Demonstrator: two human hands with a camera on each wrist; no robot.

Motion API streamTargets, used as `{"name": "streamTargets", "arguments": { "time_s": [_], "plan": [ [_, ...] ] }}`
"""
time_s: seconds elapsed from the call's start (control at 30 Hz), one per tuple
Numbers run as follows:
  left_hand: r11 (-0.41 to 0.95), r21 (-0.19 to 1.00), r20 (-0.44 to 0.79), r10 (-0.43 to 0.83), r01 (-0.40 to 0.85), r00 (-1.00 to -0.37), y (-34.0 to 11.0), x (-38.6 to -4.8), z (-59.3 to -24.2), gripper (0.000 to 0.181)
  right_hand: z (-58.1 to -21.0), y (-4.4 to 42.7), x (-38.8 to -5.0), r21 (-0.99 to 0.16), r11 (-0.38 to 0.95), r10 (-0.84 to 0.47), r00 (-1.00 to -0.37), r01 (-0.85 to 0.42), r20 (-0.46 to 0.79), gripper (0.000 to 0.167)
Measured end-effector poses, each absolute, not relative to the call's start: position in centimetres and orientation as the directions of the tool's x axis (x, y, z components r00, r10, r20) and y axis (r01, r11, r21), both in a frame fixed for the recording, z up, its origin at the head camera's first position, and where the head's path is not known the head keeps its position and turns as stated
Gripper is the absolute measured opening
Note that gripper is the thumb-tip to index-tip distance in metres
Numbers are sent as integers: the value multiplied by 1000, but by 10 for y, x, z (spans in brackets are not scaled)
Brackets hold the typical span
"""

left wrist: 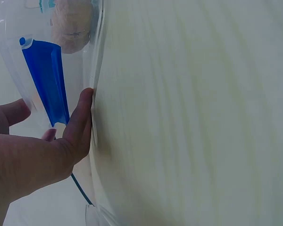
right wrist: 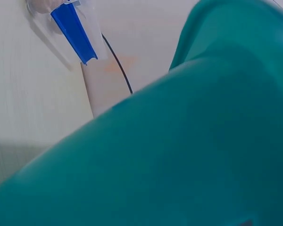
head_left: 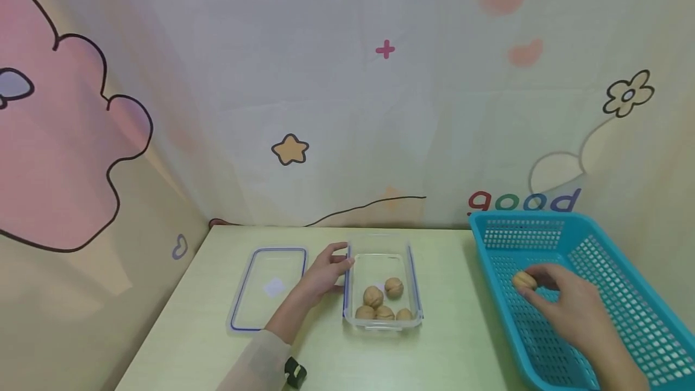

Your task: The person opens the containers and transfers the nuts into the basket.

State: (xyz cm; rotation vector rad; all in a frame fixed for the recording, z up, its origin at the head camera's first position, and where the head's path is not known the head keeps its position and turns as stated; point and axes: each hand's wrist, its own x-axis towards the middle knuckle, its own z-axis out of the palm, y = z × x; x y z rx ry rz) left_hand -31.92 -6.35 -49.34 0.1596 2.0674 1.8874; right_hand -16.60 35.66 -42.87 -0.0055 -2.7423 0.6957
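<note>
In the head view my right hand (head_left: 578, 306) pinches a walnut (head_left: 524, 281) between thumb and fingertips, over the blue plastic basket (head_left: 491, 300). My left hand (head_left: 324, 273) touches the left wall of a clear lidded-type container (head_left: 380, 323), its fingers fairly straight. Several walnuts (head_left: 373, 297) lie inside, mostly toward the near end. The left wrist view shows the left hand (left wrist: 52, 146) against the container wall beside a blue latch (left wrist: 47, 80), with a walnut (left wrist: 73, 26) behind the plastic. In the right wrist view the basket (right wrist: 170, 155) hides the right hand.
A clear lid (head_left: 266, 288) with a blue seal lies flat on the pale table (head_left: 450, 343), left of the container. Behind the table hangs a printed cloth (head_left: 336, 89). The basket's raised rim stands along the right side.
</note>
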Motion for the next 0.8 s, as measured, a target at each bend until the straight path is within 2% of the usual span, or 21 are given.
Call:
{"name": "streamTargets", "arguments": {
  "time_s": [0.2,0.33,0.6,0.8],
  "plan": [
    [113,983,-173,303,-145,-937,-63,-319,-493,59,-427,355,-165,-431,897,53,-941,-103,335,58],
    [106,983,-174,307,-148,-936,-64,-318,-493,58,-418,338,-161,-451,883,45,-932,-131,359,57],
    [102,985,-166,324,-140,-932,-65,-319,-495,59,-402,270,-155,-416,830,-76,-814,-372,575,50],
    [103,984,-168,318,-142,-933,-63,-321,-498,58,-399,217,-166,-460,776,-144,-830,-432,539,46]
  ]
}}
